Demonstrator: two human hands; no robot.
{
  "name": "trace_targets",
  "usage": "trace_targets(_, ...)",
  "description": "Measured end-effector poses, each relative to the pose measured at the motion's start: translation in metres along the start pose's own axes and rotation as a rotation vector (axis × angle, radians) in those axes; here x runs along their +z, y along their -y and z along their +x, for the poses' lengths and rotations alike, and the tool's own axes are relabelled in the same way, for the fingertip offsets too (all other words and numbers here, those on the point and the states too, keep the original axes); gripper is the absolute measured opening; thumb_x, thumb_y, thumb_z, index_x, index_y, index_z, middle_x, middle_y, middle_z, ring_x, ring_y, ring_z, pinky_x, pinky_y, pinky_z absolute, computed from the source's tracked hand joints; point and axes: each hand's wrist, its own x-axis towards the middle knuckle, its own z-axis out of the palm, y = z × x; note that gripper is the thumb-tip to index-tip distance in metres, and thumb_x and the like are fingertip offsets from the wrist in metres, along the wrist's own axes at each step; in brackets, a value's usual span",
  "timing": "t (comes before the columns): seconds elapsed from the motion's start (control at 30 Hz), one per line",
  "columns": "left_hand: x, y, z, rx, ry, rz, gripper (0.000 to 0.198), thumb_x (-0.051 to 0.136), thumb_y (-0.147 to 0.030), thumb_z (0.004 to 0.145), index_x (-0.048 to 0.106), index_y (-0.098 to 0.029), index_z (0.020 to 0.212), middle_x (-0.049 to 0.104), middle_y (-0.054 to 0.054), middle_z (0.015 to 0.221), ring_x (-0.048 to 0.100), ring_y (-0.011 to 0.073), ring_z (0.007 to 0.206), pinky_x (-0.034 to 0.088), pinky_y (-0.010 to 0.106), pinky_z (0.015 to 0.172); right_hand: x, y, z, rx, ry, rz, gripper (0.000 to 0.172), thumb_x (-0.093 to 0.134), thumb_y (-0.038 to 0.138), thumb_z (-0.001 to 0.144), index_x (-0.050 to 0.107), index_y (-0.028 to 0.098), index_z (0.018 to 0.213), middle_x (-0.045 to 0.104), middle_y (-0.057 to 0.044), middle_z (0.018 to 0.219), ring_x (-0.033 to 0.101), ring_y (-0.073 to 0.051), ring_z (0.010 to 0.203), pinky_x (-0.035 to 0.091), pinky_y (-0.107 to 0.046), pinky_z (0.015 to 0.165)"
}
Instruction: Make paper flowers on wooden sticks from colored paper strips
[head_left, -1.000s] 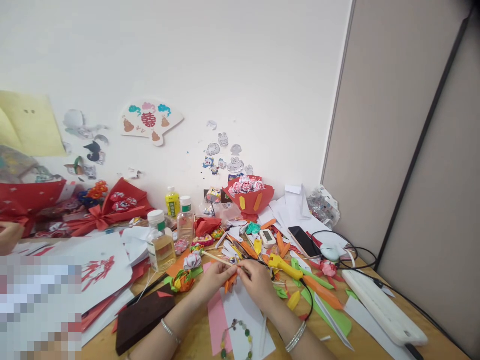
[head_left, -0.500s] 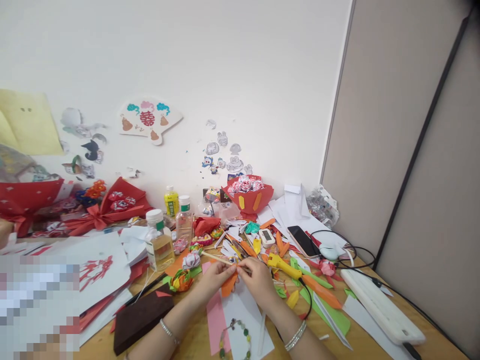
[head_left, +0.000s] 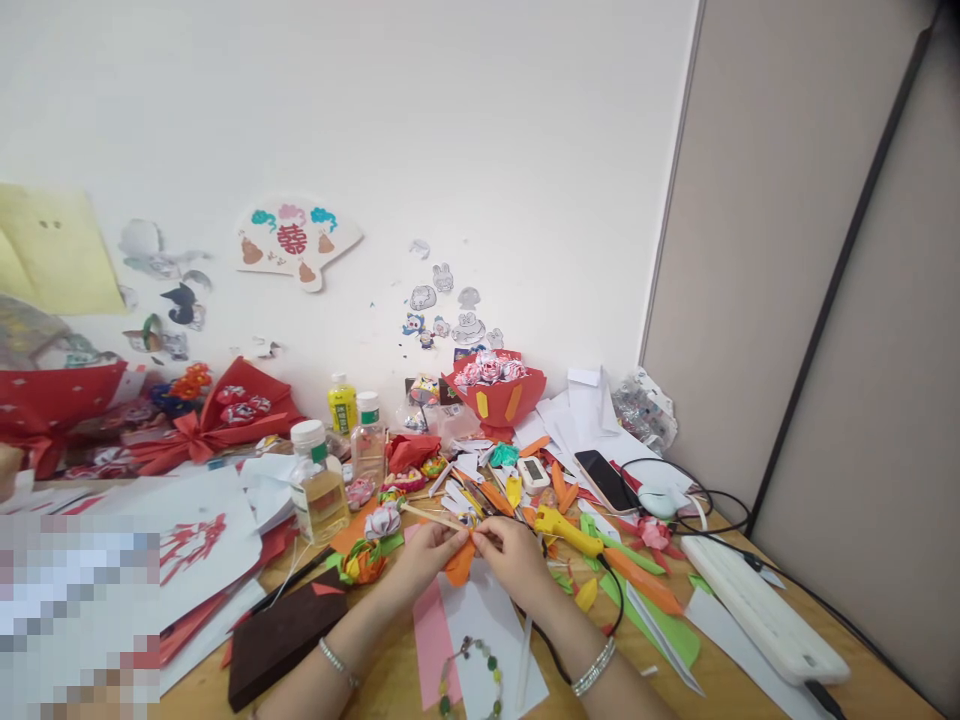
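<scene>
Orange paper (head_left: 458,563) wider and flatter than before.

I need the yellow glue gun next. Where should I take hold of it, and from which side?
Probably grip the yellow glue gun across mid-body from above: it lies flat among scraps, its black cord trails off the end away from the hands, and the right hand, pinching the orange paper with the left hand, is nearest.

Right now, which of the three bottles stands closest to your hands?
The largest bottle, white-capped with pale yellowish liquid, left of the left hand; the small clear bottle and the yellow bottle stand farther back.
</scene>
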Motion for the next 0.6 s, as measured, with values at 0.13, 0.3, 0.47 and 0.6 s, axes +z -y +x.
trace_targets(0.13, -0.002, 0.006, 0.002, -0.059, -0.010, 0.026, 0.052, 0.067, -0.066, 0.051, 0.054, -0.015, 0.059, 0.040, -0.009, 0.044, 0.031, 0.0047, 0.041, 0.023, 0.019, 0.042, 0.002, -0.003, 0.001, 0.041, -0.020, -0.025, 0.014, 0.053, 0.021, 0.080, 0.063, 0.018, 0.070, 0.065, 0.000, 0.069, 0.058, -0.014, 0.066, 0.040, -0.022, 0.060)
trace_targets(0.3, -0.005, 0.012, 0.006, -0.127, -0.044, 0.016, 0.055, 0.068, -0.067, 0.046, 0.055, -0.015, 0.057, 0.045, -0.008, 0.044, 0.039, 0.0061, 0.041, 0.032, 0.019, 0.043, 0.003, -0.001, 0.001, 0.073, -0.049, -0.058, 0.009, 0.057, 0.019, 0.076, 0.063, 0.018, 0.069, 0.065, 0.000, 0.068, 0.057, -0.014, 0.065, 0.038, -0.022, 0.058)
trace_targets(0.47, -0.006, 0.011, 0.005, -0.128, 0.020, -0.013, 0.052, 0.070, -0.063, 0.050, 0.061, -0.013, 0.065, 0.059, -0.002, 0.055, 0.054, 0.0118, 0.051, 0.044, 0.024, 0.052, 0.003, -0.002, 0.001, 0.066, -0.045, -0.051, 0.006, 0.058, 0.017, 0.074, 0.064, 0.018, 0.071, 0.064, 0.000, 0.069, 0.057, -0.014, 0.065, 0.038, -0.022, 0.059)
trace_targets(0.6, -0.007, 0.007, 0.003, -0.098, 0.023, -0.004, 0.048, 0.071, -0.060, 0.052, 0.058, -0.014, 0.062, 0.054, -0.004, 0.051, 0.053, 0.0112, 0.050, 0.044, 0.023, 0.051, 0.003, -0.006, 0.002, 0.018, -0.020, -0.007, 0.013, 0.053, 0.021, 0.078, 0.066, 0.018, 0.079, 0.066, -0.002, 0.076, 0.058, -0.015, 0.069, 0.040, -0.023, 0.062)
